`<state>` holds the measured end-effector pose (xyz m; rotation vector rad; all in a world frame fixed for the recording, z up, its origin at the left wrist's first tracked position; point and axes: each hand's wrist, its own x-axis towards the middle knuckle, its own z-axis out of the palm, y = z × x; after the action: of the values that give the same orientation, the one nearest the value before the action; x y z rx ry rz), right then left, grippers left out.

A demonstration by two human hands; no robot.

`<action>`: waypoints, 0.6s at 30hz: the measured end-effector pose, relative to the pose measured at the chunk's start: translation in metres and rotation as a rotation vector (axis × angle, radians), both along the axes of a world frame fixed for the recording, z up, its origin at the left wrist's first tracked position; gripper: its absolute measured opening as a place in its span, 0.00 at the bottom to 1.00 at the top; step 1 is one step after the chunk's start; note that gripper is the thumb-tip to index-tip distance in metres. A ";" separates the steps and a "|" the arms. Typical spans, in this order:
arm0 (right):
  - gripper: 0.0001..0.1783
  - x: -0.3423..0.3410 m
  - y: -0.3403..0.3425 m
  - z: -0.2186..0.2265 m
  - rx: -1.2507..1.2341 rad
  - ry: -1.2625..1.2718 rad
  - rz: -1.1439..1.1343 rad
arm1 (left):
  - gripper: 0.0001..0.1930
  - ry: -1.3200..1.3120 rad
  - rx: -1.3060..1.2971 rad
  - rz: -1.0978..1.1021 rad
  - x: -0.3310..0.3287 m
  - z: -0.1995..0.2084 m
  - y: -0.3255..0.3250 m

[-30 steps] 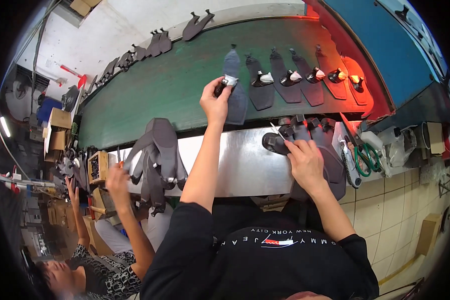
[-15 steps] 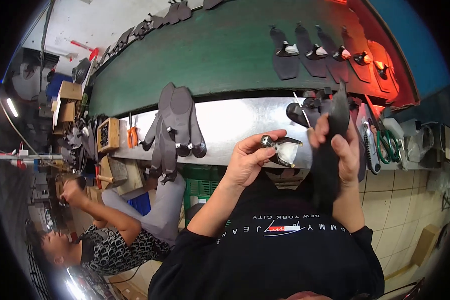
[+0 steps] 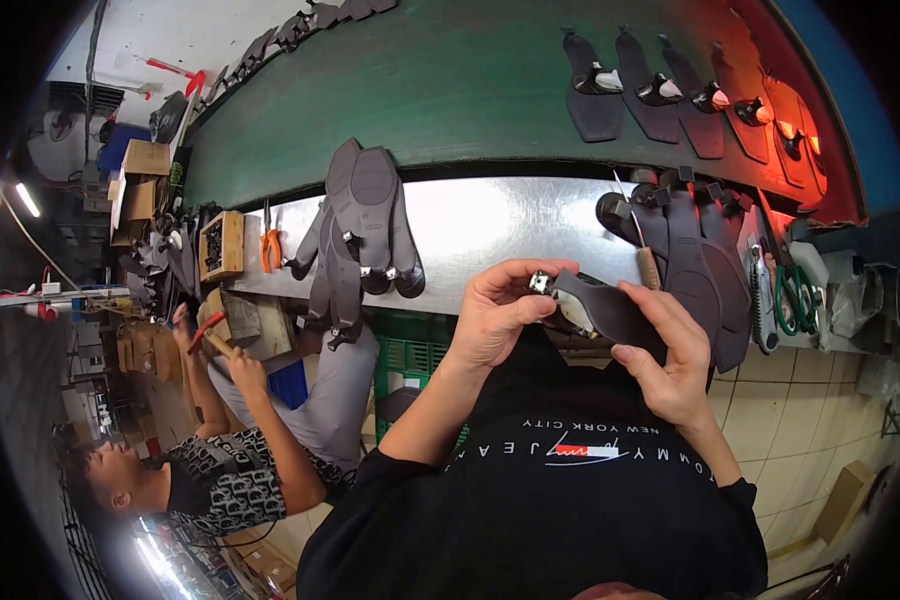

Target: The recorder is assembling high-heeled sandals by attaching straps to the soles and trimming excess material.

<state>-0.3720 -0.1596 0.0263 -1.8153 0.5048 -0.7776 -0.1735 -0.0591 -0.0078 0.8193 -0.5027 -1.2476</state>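
The dark grey insole point(image 3: 622, 312) is held clear of the metal surface point(image 3: 520, 215), between both hands and before the torso. The left hand point(image 3: 505, 310) pinches a black heel piece point(image 3: 573, 313) with a pale inner face; the insole partly overlaps it, contact cannot be confirmed. The right hand point(image 3: 675, 360) grips the insole's right part between thumb and fingers. Near it lie piled insoles point(image 3: 705, 260), a wooden-handled blade point(image 3: 648, 268), a utility knife point(image 3: 763, 310) and green-handled scissors point(image 3: 795, 300). Leftward: stacked insoles point(image 3: 362, 215), orange-handled pliers point(image 3: 270, 250), a wooden box point(image 3: 221, 247). Beyond, the green surface point(image 3: 450, 110) carries a row of insoles with heel pieces. At far left, a co-worker holds a hammer point(image 3: 219, 344).
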 end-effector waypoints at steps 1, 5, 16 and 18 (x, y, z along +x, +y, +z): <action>0.28 -0.001 0.000 -0.003 -0.020 -0.003 0.010 | 0.16 0.001 0.003 0.000 0.000 0.000 0.000; 0.25 0.000 0.000 -0.006 -0.029 -0.006 0.022 | 0.16 0.013 -0.012 -0.012 0.001 -0.002 -0.002; 0.23 0.002 -0.002 -0.007 0.018 0.005 0.029 | 0.16 -0.009 0.003 -0.011 0.003 -0.004 -0.004; 0.24 0.002 -0.002 -0.006 -0.023 0.009 0.028 | 0.16 -0.035 0.007 -0.006 0.003 -0.004 -0.003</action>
<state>-0.3696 -0.1615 0.0202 -1.8439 0.4771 -0.7585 -0.1703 -0.0622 -0.0119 0.8472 -0.5299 -1.2428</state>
